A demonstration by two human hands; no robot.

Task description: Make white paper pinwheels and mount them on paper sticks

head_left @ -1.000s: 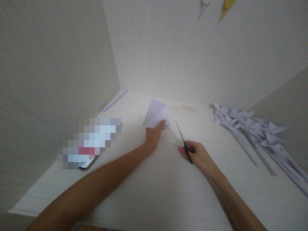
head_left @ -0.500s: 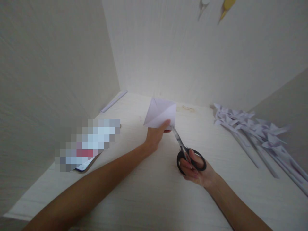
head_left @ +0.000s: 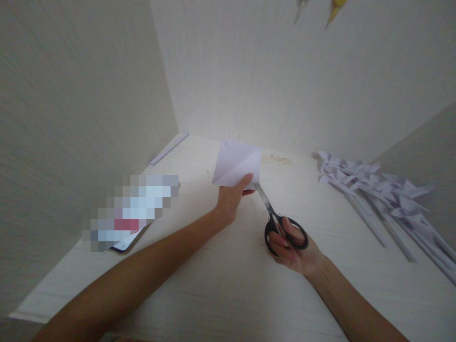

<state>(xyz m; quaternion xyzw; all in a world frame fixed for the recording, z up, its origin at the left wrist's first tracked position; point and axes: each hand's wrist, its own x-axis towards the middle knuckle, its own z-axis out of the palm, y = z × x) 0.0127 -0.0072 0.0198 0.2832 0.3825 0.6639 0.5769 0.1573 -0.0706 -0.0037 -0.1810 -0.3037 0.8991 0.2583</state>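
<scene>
My left hand (head_left: 231, 197) pinches the lower edge of a folded white paper square (head_left: 235, 164), holding it up above the white table (head_left: 228, 266) with creases showing across it. My right hand (head_left: 294, 249) has its fingers through the black handles of a pair of scissors (head_left: 276, 221). The metal blades point up and left, and their tips reach the paper's lower right corner, right beside my left thumb.
A pile of white paper pinwheels on rolled paper sticks (head_left: 384, 199) lies at the right. A blurred-out flat object (head_left: 130, 211) rests at the left, and a white strip (head_left: 169, 148) lies along the left wall. Walls close in on three sides.
My right hand turned the scissors from edge-on to flat and brought the blades up to the paper's corner. My left hand lifted the paper slightly and opened it out wider.
</scene>
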